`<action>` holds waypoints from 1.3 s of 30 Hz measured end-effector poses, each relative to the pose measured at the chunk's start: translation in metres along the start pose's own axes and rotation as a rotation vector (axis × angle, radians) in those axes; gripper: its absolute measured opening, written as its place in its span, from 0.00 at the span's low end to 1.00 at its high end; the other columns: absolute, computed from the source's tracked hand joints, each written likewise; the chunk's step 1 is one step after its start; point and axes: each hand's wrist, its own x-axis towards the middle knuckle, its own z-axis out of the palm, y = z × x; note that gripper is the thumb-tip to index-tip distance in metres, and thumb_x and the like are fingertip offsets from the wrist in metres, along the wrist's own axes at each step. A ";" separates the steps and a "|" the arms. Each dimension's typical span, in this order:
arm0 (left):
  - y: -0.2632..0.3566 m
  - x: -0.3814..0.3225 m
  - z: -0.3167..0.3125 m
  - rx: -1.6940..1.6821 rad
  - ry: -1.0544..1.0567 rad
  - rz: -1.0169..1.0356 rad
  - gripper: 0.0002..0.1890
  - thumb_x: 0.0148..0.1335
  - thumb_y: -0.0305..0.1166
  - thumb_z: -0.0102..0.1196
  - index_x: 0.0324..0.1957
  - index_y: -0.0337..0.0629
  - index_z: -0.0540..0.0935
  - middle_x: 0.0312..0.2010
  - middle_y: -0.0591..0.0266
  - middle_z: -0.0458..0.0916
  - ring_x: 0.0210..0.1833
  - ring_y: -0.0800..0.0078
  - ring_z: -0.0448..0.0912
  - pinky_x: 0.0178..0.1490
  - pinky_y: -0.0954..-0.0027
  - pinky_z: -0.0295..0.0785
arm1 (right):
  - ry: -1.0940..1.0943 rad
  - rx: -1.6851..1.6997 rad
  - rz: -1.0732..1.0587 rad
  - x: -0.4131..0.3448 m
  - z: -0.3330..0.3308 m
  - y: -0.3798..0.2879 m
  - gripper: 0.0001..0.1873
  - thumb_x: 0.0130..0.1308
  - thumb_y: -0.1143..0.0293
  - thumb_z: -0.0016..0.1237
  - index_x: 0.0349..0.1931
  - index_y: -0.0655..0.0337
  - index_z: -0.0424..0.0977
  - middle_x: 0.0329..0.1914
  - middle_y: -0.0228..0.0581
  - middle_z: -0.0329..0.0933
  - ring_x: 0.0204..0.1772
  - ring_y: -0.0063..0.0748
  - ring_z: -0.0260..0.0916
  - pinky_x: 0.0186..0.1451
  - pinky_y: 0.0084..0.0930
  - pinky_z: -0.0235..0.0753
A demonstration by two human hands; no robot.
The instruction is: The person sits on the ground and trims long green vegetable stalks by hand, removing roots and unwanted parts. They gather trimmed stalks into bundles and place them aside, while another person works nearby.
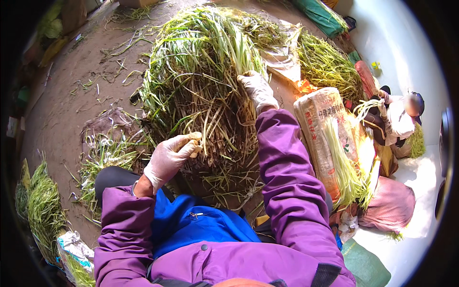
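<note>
A large heap of long green leafy stalks (200,64), with brownish lower ends facing me, lies in front of me. My left hand (174,156), in a pale thin glove, is at the heap's near left edge. Its fingers are bent together by a pale stalk end; whether they grip it is unclear. My right hand (256,88), gloved too, rests against the heap's right side, its fingertips partly hidden among the leaves. Peeled pale-green stalks (340,165) lie in a bundle on a printed woven sack (315,118) to the right of my right arm.
Leaf scraps (107,158) lie on the earthen floor at left. More stalks (326,64) are heaped at upper right, near a person (398,114) handling pale stalks. A pink sack (389,204) and a green sack (365,263) stand at lower right. Green bundles (45,201) lie far left.
</note>
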 end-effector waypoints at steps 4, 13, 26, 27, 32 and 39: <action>-0.005 -0.002 0.004 0.019 0.003 0.021 0.16 0.68 0.31 0.54 0.55 0.35 0.78 0.42 0.66 0.83 0.41 0.83 0.79 0.47 0.80 0.74 | 0.084 0.043 -0.028 0.011 0.013 0.007 0.26 0.61 0.47 0.50 0.50 0.58 0.76 0.49 0.52 0.78 0.54 0.50 0.74 0.59 0.38 0.69; -0.004 0.006 -0.002 0.072 0.065 0.132 0.16 0.70 0.31 0.51 0.55 0.33 0.77 0.43 0.61 0.84 0.43 0.79 0.81 0.47 0.78 0.76 | 0.147 0.452 -0.205 -0.018 -0.008 0.005 0.19 0.60 0.55 0.57 0.42 0.63 0.80 0.36 0.41 0.83 0.38 0.32 0.76 0.44 0.30 0.73; 0.029 -0.001 0.001 -0.097 0.127 0.188 0.18 0.68 0.38 0.53 0.55 0.38 0.79 0.33 0.66 0.83 0.28 0.84 0.78 0.33 0.82 0.71 | -0.255 0.760 -0.372 -0.175 -0.032 -0.058 0.10 0.65 0.68 0.56 0.42 0.63 0.79 0.33 0.28 0.79 0.35 0.17 0.71 0.40 0.17 0.72; 0.029 -0.004 0.002 -0.133 0.073 0.201 0.19 0.67 0.39 0.54 0.55 0.38 0.79 0.32 0.67 0.83 0.27 0.84 0.77 0.32 0.82 0.70 | -0.260 0.634 -0.347 -0.188 -0.024 -0.058 0.10 0.64 0.68 0.56 0.42 0.63 0.79 0.33 0.30 0.80 0.35 0.17 0.72 0.39 0.18 0.72; 0.021 -0.007 0.012 -0.299 -0.032 0.106 0.17 0.67 0.39 0.53 0.46 0.32 0.78 0.26 0.63 0.79 0.24 0.79 0.75 0.27 0.79 0.69 | -0.449 0.813 -0.334 -0.222 0.001 -0.058 0.16 0.67 0.71 0.53 0.54 0.65 0.75 0.40 0.30 0.81 0.40 0.16 0.74 0.46 0.15 0.73; 0.014 -0.011 0.024 -0.643 0.083 0.274 0.10 0.67 0.33 0.52 0.43 0.35 0.78 0.31 0.63 0.78 0.26 0.81 0.73 0.38 0.73 0.75 | -0.172 1.400 -0.085 -0.223 0.004 -0.031 0.09 0.69 0.67 0.50 0.41 0.64 0.76 0.31 0.33 0.79 0.32 0.22 0.76 0.40 0.19 0.77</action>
